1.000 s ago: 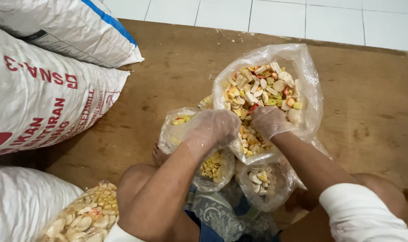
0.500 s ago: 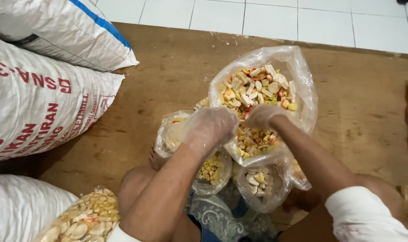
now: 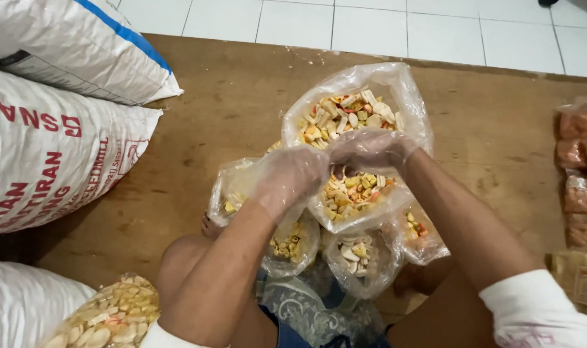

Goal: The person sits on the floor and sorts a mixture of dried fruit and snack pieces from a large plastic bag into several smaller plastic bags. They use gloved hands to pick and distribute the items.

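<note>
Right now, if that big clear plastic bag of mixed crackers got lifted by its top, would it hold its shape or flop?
The clear plastic bag would probably flop: its thin film is wrinkled and sags around the loose crackers. It is likely light for its bulk, since the pieces look dry and puffy. The gloved left hand and right hand may slip on the glossy film.

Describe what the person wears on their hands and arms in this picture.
Both the left hand and the right hand are covered by thin, loose, see-through plastic gloves. The forearms are bare. White sleeves sit pushed up near the elbows; the right one carries faint pink marks.
</note>
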